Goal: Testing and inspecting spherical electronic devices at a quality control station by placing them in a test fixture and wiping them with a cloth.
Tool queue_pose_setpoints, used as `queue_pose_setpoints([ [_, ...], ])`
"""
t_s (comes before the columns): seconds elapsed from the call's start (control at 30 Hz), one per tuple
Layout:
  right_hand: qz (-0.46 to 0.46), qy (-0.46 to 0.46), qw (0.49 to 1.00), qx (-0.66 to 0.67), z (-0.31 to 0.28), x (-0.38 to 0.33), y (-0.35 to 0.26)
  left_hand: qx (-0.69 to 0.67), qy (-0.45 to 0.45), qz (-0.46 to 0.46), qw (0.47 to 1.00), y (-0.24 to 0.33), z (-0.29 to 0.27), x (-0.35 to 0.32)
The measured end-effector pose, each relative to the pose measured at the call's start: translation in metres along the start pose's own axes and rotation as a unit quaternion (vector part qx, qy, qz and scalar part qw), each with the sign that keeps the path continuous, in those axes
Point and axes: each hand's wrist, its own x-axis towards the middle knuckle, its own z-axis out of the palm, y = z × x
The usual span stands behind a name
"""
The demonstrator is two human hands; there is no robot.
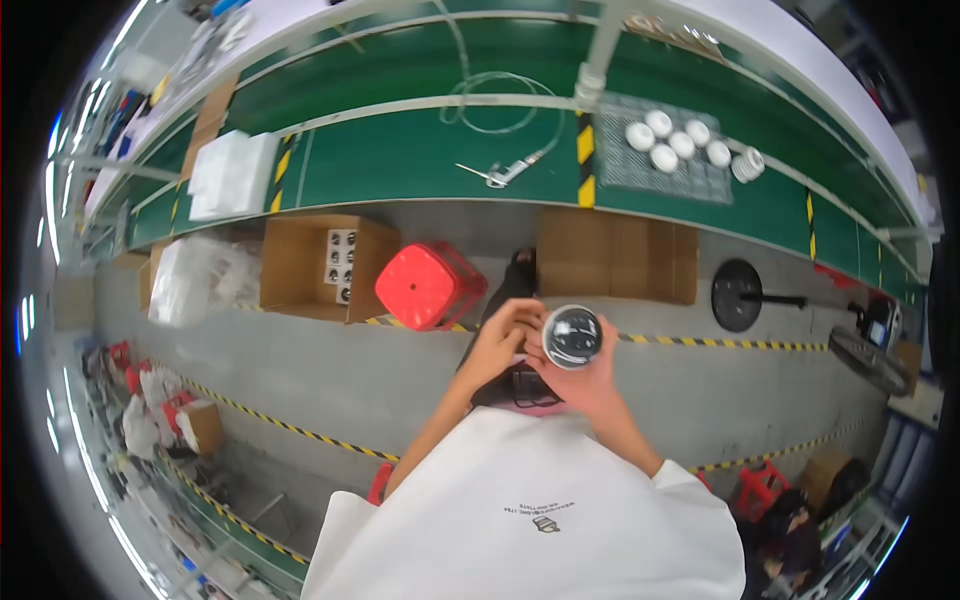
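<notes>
**Dome held in mid-air over the floor**

Both hands grip a round dark dome unit (572, 336): right hand (578, 380) cups it beneath, left hand (503, 340) pinches its edge. It hangs well off the green counter (400, 160); a loosened pinch could likely drop it onto the grey floor (350, 380)

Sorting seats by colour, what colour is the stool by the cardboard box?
Red: the stool beside the box, clearest in the head view.

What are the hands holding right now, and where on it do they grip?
Both hands hold a round dome-shaped part with a dark glossy face. The right hand cups its underside and rim; the left hand grips its left edge with the fingertips.
</notes>
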Motion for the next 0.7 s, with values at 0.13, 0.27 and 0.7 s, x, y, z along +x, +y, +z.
queue_pose_setpoints([
  [0.13,0.016,0.017,1.000,0.006,-0.010,0.010,-0.016,0.030,-0.064,0.078,0.994,0.039,0.006,0.009],
  [0.27,0.001,0.007,0.999,-0.032,-0.007,0.030,-0.027,0.086,-0.128,0.110,0.982,0.078,0.009,0.027],
  [0.7,0.078,0.100,0.979,-0.158,0.054,0.193,-0.049,0.243,0.048,0.051,0.967,0.125,-0.093,0.139],
])
